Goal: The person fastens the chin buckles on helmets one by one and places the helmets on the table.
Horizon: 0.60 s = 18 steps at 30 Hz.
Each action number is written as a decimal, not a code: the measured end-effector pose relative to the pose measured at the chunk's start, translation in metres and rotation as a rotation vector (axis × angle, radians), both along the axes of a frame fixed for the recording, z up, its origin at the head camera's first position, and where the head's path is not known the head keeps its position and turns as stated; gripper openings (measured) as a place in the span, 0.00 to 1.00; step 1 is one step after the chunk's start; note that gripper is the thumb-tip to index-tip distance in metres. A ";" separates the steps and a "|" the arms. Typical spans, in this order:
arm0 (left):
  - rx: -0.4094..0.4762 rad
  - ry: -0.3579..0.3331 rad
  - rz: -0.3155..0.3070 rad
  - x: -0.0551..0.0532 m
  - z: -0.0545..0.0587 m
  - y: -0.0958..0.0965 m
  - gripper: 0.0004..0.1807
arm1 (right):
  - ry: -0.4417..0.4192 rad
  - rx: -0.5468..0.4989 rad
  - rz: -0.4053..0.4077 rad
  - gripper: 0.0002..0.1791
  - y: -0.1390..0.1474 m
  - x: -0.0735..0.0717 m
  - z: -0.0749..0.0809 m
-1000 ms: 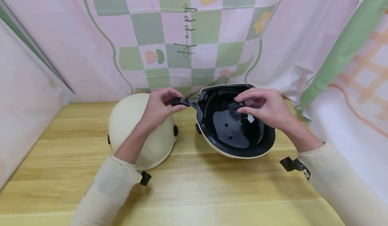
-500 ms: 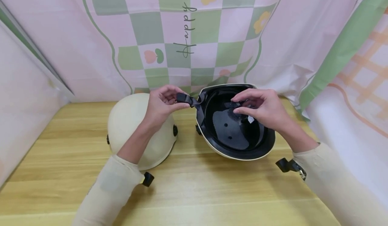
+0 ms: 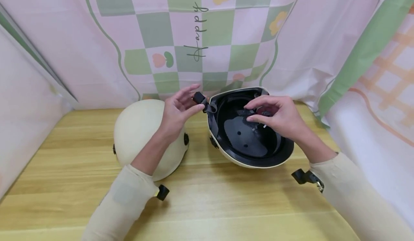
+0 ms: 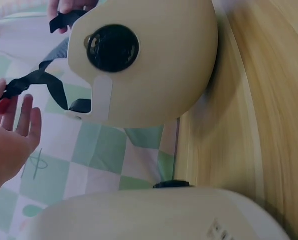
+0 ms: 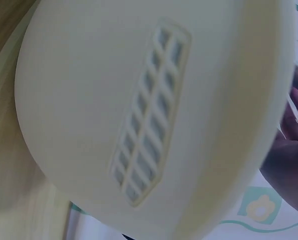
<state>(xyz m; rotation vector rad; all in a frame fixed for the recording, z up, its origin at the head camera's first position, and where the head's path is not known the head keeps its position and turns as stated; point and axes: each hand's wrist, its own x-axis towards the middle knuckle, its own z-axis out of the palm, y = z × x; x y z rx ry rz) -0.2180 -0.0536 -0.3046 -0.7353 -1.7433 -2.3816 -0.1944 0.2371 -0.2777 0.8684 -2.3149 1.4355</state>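
A cream helmet lies upside down on the table, its black inside facing up. Beside its left rim, my left hand pinches the chin strap's black buckle between thumb and fingers. In the left wrist view, this buckle shows a red tab, and the dark strap runs from it to the shell. Over the helmet's opening, my right hand pinches the other black strap end between thumb and forefinger. The cream shell and its vent fill most of the right wrist view, partly covering that hand.
A second cream helmet rests dome up on the left, under my left forearm. Both stand on a wooden table. A patterned curtain hangs close behind. Black wrist mounts stick out from the sleeves.
My left hand has shifted right, closer to the rim, and the buckle has turned to point up, with the strap slacker. The right hand has moved slightly left; the helmet has tilted a little.
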 end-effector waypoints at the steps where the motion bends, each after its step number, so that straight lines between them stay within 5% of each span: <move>1: 0.034 -0.018 -0.012 0.000 0.000 0.001 0.23 | 0.001 0.002 -0.002 0.15 0.000 0.000 0.000; 7: 0.191 -0.126 -0.057 -0.001 -0.002 0.008 0.15 | 0.015 -0.008 0.006 0.17 -0.001 0.000 -0.002; 18: 0.239 -0.214 -0.022 -0.001 0.002 0.015 0.11 | 0.021 -0.024 0.018 0.17 -0.001 0.002 -0.001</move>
